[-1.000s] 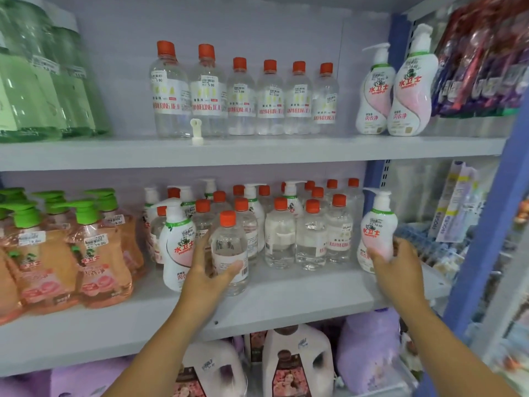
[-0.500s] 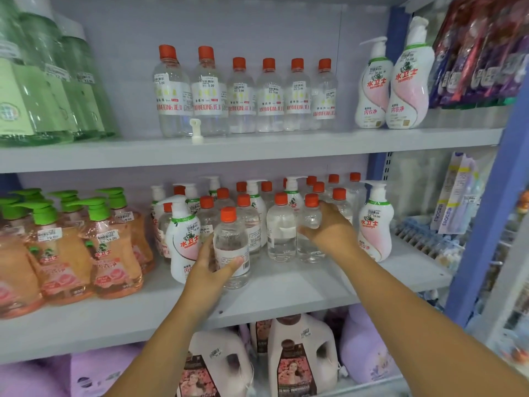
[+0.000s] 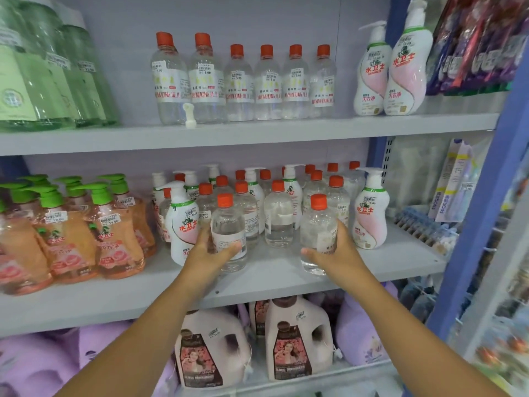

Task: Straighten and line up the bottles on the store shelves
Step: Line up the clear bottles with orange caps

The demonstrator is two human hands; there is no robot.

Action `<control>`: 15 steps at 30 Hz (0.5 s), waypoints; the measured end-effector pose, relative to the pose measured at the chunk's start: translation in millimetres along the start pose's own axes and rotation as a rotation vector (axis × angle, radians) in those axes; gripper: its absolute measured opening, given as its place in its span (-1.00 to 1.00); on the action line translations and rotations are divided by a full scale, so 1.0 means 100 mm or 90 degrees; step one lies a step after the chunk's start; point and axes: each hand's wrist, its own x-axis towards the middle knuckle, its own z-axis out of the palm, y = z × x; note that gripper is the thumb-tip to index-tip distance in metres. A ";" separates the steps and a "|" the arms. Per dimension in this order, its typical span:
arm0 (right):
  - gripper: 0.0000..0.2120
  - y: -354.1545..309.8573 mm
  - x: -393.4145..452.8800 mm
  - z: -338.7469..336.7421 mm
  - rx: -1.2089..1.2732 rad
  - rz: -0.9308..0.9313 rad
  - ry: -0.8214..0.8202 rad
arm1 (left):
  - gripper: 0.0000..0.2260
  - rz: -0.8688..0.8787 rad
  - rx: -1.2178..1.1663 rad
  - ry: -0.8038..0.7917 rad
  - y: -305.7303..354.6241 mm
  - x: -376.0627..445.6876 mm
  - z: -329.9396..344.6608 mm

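On the middle shelf [image 3: 272,277] stand several clear bottles with orange caps, mixed with white-and-pink pump bottles. My left hand [image 3: 210,252] grips one clear bottle [image 3: 229,224] near the shelf's front. My right hand [image 3: 333,253] holds a second clear bottle [image 3: 317,227] at the front, to the right of the first. Both bottles are upright. Between them, further back, stands another clear bottle [image 3: 278,214]. A pump bottle [image 3: 181,224] stands just left of my left hand and another pump bottle [image 3: 370,213] right of my right hand.
Orange pump bottles with green tops [image 3: 114,224] fill the middle shelf's left. The upper shelf [image 3: 257,133] carries a row of clear orange-capped bottles [image 3: 243,84], green bottles, two pump bottles and a loose white pump head [image 3: 189,119]. Large jugs [image 3: 297,339] sit below. A blue upright [image 3: 486,196] bounds the right.
My right hand left the pump bottle at the right, reached into the clear bottles, and now holds one pulled forward to the shelf's front. My left hand stays on its bottle.
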 end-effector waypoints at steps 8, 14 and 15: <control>-0.35 -0.34 -0.50 -0.28 -0.028 -0.063 -0.023 | -0.49 0.007 0.014 0.047 0.55 -0.87 0.09; -0.52 -1.47 -1.07 -0.87 -0.016 -0.273 -0.031 | -0.49 0.162 0.008 0.063 1.78 -1.63 0.04; -0.52 -1.70 -1.08 -0.95 -0.009 -0.298 -0.031 | -0.48 0.196 0.021 0.070 2.04 -1.68 0.01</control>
